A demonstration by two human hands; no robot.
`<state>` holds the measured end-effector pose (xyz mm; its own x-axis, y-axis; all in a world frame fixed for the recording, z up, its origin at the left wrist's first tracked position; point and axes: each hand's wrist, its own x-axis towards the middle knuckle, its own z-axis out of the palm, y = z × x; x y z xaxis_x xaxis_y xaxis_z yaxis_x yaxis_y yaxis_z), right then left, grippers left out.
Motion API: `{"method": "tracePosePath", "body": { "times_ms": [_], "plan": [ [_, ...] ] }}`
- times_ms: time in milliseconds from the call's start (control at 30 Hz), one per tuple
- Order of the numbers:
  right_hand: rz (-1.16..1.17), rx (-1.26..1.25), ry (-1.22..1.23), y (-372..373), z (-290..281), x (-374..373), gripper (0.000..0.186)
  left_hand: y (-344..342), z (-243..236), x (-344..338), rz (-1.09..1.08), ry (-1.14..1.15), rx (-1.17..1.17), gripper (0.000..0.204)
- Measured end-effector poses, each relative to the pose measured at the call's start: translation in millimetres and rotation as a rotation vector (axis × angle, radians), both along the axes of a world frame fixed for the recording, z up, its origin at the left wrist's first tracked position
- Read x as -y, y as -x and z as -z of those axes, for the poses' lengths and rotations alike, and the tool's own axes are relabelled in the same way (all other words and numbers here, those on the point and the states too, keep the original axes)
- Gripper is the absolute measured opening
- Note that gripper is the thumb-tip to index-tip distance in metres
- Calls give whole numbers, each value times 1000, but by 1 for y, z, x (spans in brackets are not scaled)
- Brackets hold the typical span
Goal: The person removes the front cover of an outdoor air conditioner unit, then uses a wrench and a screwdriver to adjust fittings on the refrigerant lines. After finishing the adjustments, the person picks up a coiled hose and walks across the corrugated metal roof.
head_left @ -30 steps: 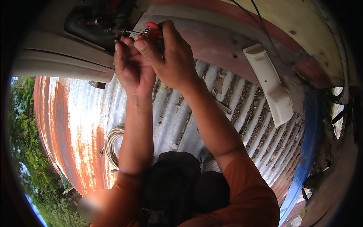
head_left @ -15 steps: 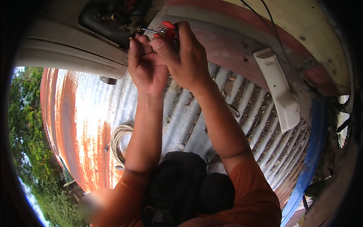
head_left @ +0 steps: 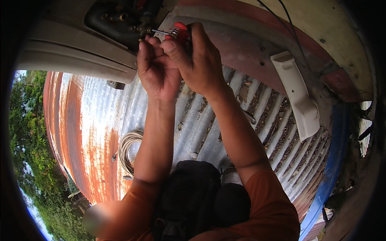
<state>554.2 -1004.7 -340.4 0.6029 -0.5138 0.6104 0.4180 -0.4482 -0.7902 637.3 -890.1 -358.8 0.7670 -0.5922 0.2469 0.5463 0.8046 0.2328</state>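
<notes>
My right hand (head_left: 201, 66) is closed round a red-handled tool (head_left: 181, 34), which looks like a folding hex key set. Its thin metal shaft points left and meets the brass valve (head_left: 142, 29) on the dark side of a pale metal housing (head_left: 76, 56). Below the valve, the thumb and fingers of my left hand (head_left: 159, 74) are closed at a small brass end piece (head_left: 141, 39). The palm faces up, and the exact grip of the curled fingers is partly hidden. Another brass port (head_left: 122, 17) sits to the left.
Beneath my arms lies a corrugated metal roof (head_left: 193, 132), rusty at left, with dry leaves in its grooves. A coiled cable (head_left: 128, 150) rests left of my left forearm. A pale plastic cover (head_left: 295, 96) lies at right, near a blue beam (head_left: 327, 176). Dark wires (head_left: 287, 20) hang above.
The view has shifted very slightly. Both hands and the red-handled tool keep nearly the same place at the brass valve.
</notes>
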Motion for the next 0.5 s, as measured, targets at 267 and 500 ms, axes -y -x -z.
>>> {"method": "tracePosePath", "body": {
  "times_ms": [267, 500],
  "plan": [
    [7, 35, 6, -2, 1, 0, 55, -1, -2, 1, 3, 0, -2, 18],
    [29, 22, -6, 0, 2, 0, 54, -1, -1, -1, 38, 18, 25, 23]
  ]
}}
